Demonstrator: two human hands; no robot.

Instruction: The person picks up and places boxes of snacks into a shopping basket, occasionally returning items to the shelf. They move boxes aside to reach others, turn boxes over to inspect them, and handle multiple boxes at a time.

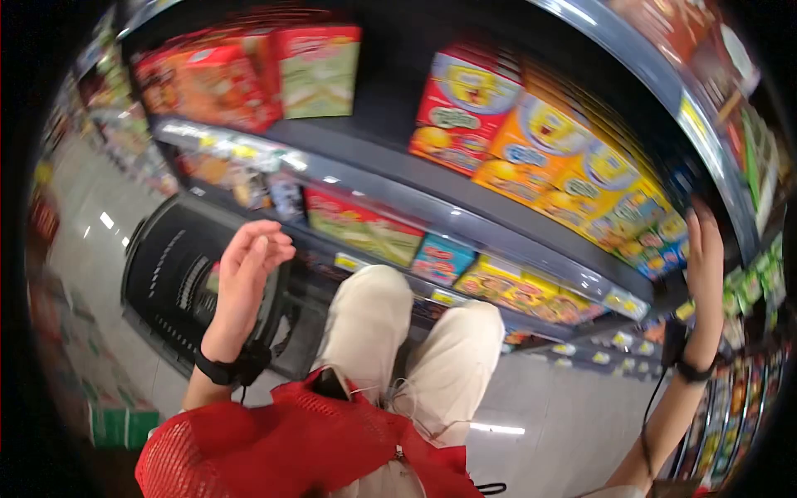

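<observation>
My left hand [253, 257] is raised over the edge of a black plastic shopping basket [166, 282], with its fingers loosely bent and nothing in them. My right hand [704, 241] reaches to the right end of the shelf, fingers stretched out beside a row of colourful snack boxes. In that row stand a red box [465, 108], an orange box [531, 149], a yellow box [594, 187] and blue boxes [664, 249], the last ones right at my right hand.
Red boxes [224, 79] and a pale green box [320, 70] stand farther left on the same shelf. Below, a lower shelf holds red-and-green boxes [365, 228], a blue box [442, 259] and yellow boxes [510, 286]. Green-and-white cartons [123, 423] sit on the floor.
</observation>
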